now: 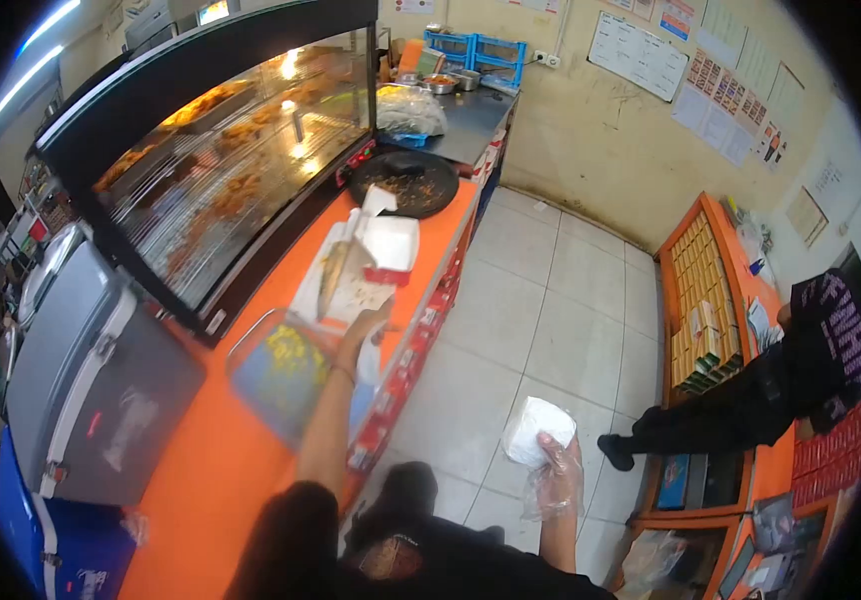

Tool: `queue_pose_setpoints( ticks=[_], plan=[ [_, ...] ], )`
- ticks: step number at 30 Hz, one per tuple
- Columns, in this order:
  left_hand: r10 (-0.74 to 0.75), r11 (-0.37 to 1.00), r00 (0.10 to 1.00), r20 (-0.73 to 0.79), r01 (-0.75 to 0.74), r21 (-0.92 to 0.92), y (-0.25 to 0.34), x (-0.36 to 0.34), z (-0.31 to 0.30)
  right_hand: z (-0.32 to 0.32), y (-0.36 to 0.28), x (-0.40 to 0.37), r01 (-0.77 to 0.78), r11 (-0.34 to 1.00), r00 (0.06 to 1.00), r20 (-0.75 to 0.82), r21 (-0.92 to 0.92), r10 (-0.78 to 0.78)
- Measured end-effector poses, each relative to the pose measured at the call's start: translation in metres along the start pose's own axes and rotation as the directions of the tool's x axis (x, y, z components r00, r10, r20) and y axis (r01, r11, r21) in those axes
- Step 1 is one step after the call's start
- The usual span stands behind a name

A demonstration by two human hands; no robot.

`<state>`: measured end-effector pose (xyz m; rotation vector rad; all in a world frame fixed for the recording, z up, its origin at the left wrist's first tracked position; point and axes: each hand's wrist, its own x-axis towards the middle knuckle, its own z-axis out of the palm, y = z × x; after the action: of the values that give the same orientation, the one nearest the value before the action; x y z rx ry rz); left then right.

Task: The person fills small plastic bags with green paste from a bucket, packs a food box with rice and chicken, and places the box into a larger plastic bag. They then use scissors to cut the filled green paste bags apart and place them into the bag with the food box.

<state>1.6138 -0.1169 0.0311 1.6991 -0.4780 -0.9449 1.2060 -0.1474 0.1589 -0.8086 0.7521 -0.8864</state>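
Note:
My right hand (557, 465), in a clear plastic glove, holds a white wrapped packet (539, 432) above the floor. My left hand (363, 328) reaches over the orange counter, beside the right edge of the blue-grey tray (276, 395) with yellow pieces in it. Its fingers are blurred and I cannot make out what they hold, if anything. Just beyond that hand lies a white board or paper (356, 293) with crumbs and a long brownish object (332, 275) on it. An open white and red box (391, 245) stands at its far end.
A glass display case (251, 160) with fried food stands on the left. Behind the box is a round black pan (406, 185). Grey and blue coolers (111, 375) stand at the left. A person in black (751, 390) is by the shelves (701, 300) on the right.

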Motion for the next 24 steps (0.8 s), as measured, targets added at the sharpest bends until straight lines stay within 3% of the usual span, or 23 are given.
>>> queue_pose_setpoints(
  ticks=[2,3,5,7,12,13,16,17,18,19,20,21,24],
  plan=[
    [-0.019,0.999,0.993,-0.114,0.022,0.023,-0.027,0.113,0.012,-0.002,-0.013,0.054,0.023,1.0,1.0,0.014,-0.016,-0.022],
    [0.098,0.995,0.976,-0.196,-0.098,0.007,-0.028,0.149,0.022,-0.008,-0.02,0.086,0.039,0.999,0.999,0.027,-0.033,-0.038],
    [0.158,0.974,0.945,-0.288,-0.101,0.202,-0.031,0.197,0.022,-0.027,-0.026,0.149,0.101,0.991,0.995,0.03,-0.09,-0.099],
    [0.215,0.92,0.9,-0.378,-0.057,0.388,-0.033,0.235,0.022,-0.034,-0.043,0.21,0.048,0.979,0.996,-0.063,-0.196,-0.061],
    [0.288,0.716,0.835,-0.47,0.138,0.684,0.024,0.21,0.017,-0.058,-0.087,0.363,0.004,0.994,0.969,-0.246,-0.107,-0.03],
    [0.317,0.697,0.821,-0.475,0.138,0.704,0.051,0.205,0.02,-0.062,-0.098,0.388,-0.004,0.999,0.946,-0.325,-0.041,-0.01],
    [0.401,0.68,0.776,-0.486,0.103,0.726,0.159,0.188,0.042,-0.079,-0.12,0.467,0.01,1.0,0.93,-0.368,0.026,0.0],
    [0.399,0.678,0.767,-0.503,0.122,0.725,0.178,0.211,0.054,-0.079,-0.125,0.499,0.002,0.997,0.917,-0.399,0.076,0.028],
    [0.501,0.612,0.73,-0.465,0.081,0.787,0.193,0.233,0.063,-0.072,-0.134,0.529,-0.002,1.0,0.914,-0.406,0.023,0.011],
    [0.507,0.49,0.767,-0.393,0.118,0.864,0.193,0.272,0.063,-0.064,-0.14,0.563,-0.015,1.0,0.925,-0.378,0.021,0.022],
    [0.51,0.356,0.799,-0.318,0.141,0.924,0.192,0.311,0.064,-0.052,-0.145,0.6,0.001,0.995,0.926,-0.375,-0.095,-0.037],
    [0.455,0.336,0.838,-0.301,0.152,0.93,0.199,0.361,0.073,-0.04,-0.151,0.638,0.02,0.978,0.929,-0.359,-0.21,-0.096],
    [0.484,0.466,0.809,-0.332,0.083,0.881,0.227,0.502,0.119,0.017,-0.167,0.755,0.138,0.943,0.989,-0.004,-0.303,-0.146]
  ],
)
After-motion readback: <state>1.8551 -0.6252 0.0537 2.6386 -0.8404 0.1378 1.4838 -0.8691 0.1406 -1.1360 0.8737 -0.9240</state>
